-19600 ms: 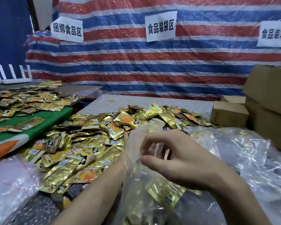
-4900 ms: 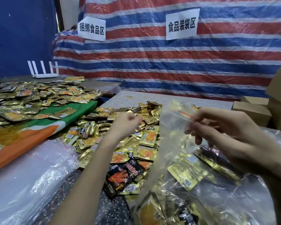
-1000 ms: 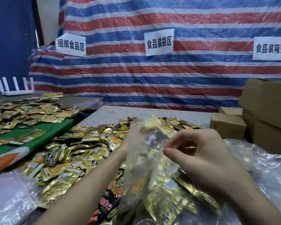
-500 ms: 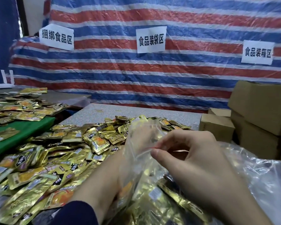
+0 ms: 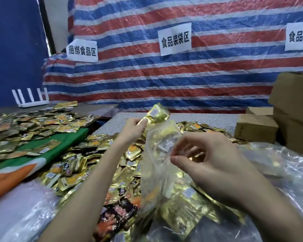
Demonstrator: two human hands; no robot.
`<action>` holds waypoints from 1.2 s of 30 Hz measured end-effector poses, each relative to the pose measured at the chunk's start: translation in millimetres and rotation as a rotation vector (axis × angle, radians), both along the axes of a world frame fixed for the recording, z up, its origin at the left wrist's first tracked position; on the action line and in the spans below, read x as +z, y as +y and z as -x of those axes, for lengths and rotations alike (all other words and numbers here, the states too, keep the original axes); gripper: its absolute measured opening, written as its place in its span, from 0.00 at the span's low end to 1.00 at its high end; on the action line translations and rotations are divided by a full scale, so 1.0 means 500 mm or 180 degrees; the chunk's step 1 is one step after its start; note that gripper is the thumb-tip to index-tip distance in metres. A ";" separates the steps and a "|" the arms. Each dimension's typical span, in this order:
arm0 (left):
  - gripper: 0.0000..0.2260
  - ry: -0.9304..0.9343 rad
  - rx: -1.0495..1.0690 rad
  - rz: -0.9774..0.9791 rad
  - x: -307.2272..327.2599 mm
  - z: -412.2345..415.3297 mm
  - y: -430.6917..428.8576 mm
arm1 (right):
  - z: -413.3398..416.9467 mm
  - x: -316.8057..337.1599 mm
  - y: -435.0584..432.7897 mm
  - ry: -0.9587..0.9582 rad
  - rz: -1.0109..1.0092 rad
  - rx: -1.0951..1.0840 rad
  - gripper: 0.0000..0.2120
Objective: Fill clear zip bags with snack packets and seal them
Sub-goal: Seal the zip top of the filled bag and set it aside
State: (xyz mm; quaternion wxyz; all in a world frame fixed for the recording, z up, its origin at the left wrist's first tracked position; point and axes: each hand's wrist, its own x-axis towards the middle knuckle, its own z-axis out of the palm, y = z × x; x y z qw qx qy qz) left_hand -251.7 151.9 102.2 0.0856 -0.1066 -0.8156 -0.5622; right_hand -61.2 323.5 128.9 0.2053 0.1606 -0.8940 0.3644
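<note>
A clear zip bag (image 5: 160, 165) stands upright at the centre, with several gold packets inside it. My right hand (image 5: 210, 165) pinches the bag's top edge between thumb and fingers. My left hand (image 5: 133, 128) holds a gold snack packet (image 5: 158, 113) just above the bag's mouth. A large pile of loose gold snack packets (image 5: 87, 165) covers the table to the left of and beyond the bag, and a dark red-and-black packet (image 5: 119, 213) lies at its near edge.
More packets lie on a green and orange cloth (image 5: 33, 158) at the left. Cardboard boxes (image 5: 255, 130) stack up at the right. Crumpled clear plastic (image 5: 287, 172) spreads along the right and at the near left. A striped tarp hangs behind, and a white router (image 5: 31, 100) stands at the far left.
My left hand has come up out of the bag's mouth and now holds a gold packet above it. My right hand keeps its pinch on the bag's top. The view shifted right.
</note>
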 end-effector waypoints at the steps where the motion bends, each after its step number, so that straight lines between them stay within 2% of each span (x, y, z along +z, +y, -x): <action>1: 0.16 -0.0034 0.0117 -0.0456 0.012 -0.018 -0.029 | -0.001 -0.001 -0.006 0.0005 -0.0013 0.0043 0.03; 3: 0.14 -0.0075 0.0048 -0.1484 0.037 -0.077 -0.081 | -0.003 -0.003 -0.018 0.0015 -0.0045 0.0129 0.04; 4: 0.12 -0.0054 -0.0048 -0.1809 0.048 -0.112 -0.097 | -0.003 -0.005 -0.023 0.0019 -0.0074 0.0175 0.04; 8: 0.11 0.0192 -0.0411 -0.2200 0.087 -0.223 -0.124 | -0.008 -0.011 -0.043 0.0129 -0.0252 0.0341 0.04; 10: 0.14 0.0332 -0.0570 -0.2304 0.106 -0.258 -0.125 | -0.008 -0.013 -0.049 0.0197 -0.0240 0.0396 0.04; 13: 0.16 0.0560 -0.0419 -0.1863 0.115 -0.285 -0.117 | -0.010 -0.013 -0.056 0.0273 -0.0102 0.0509 0.03; 17: 0.08 0.0804 0.0140 -0.1261 0.099 -0.290 -0.084 | -0.010 -0.016 -0.065 0.0363 0.0062 0.0637 0.05; 21: 0.14 0.1130 0.0803 -0.0261 0.084 -0.287 -0.056 | -0.004 -0.025 -0.074 0.0502 0.0188 0.0640 0.08; 24: 0.12 0.1326 0.1052 0.0298 0.070 -0.287 -0.045 | 0.000 -0.028 -0.074 0.0563 0.0225 0.0649 0.09; 30: 0.09 0.0915 0.0539 0.1070 0.050 -0.273 -0.038 | -0.001 -0.030 -0.077 0.0606 0.0236 0.0635 0.09; 33: 0.17 0.0598 0.0306 0.1215 0.057 -0.276 -0.042 | -0.002 -0.032 -0.076 0.0624 0.0256 0.0632 0.08; 36: 0.27 0.0698 0.0121 0.1450 0.076 -0.291 -0.068 | -0.005 -0.031 -0.077 0.0689 0.0271 0.0568 0.07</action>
